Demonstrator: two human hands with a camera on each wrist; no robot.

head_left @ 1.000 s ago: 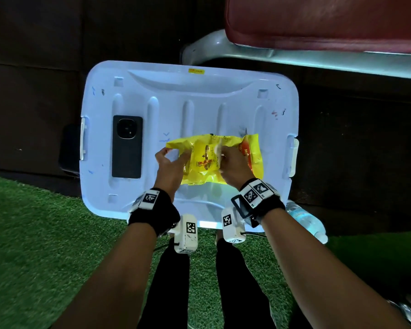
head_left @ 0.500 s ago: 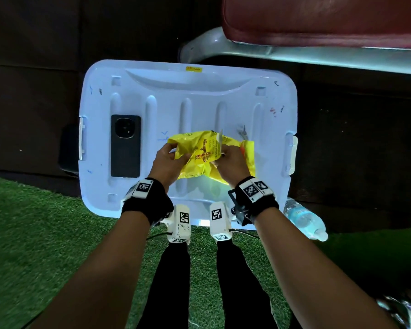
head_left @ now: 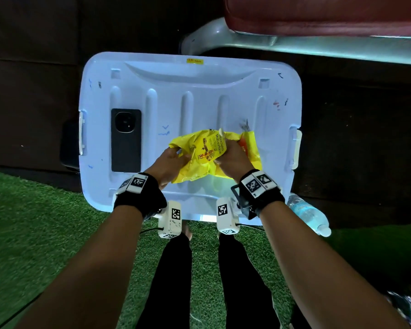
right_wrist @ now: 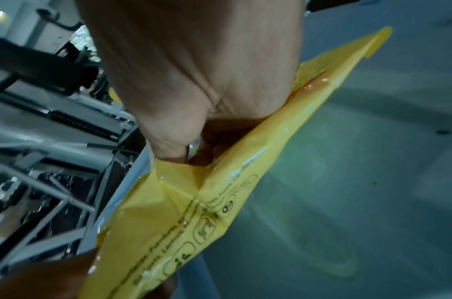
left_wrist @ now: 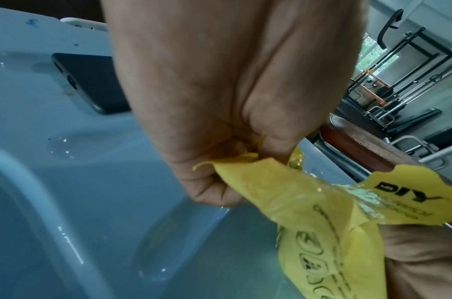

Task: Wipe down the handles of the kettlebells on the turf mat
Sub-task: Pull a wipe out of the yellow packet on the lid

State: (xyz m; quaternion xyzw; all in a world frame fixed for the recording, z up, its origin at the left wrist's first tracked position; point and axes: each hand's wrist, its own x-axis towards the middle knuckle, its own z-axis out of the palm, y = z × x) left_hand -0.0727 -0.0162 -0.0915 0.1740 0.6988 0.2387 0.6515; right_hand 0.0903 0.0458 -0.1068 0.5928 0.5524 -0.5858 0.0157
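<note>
Since a second ago the yellow wipes packet (head_left: 207, 153) has been lifted and scrunched, no longer flat on the white bin lid (head_left: 152, 74). Nearest me, the left hand (head_left: 167, 163) pinches its 9 o'clock corner; the right hand (head_left: 231, 157) grips the top around 3 o'clock. The packet's long axis runs left-right between them, so I'd guess the right hand pulls the wipe. A phone (head_left: 126, 140) sits at 9 o'clock. No clear kettlebells, maybe the shiny blur at 4 o'clock.
</note>
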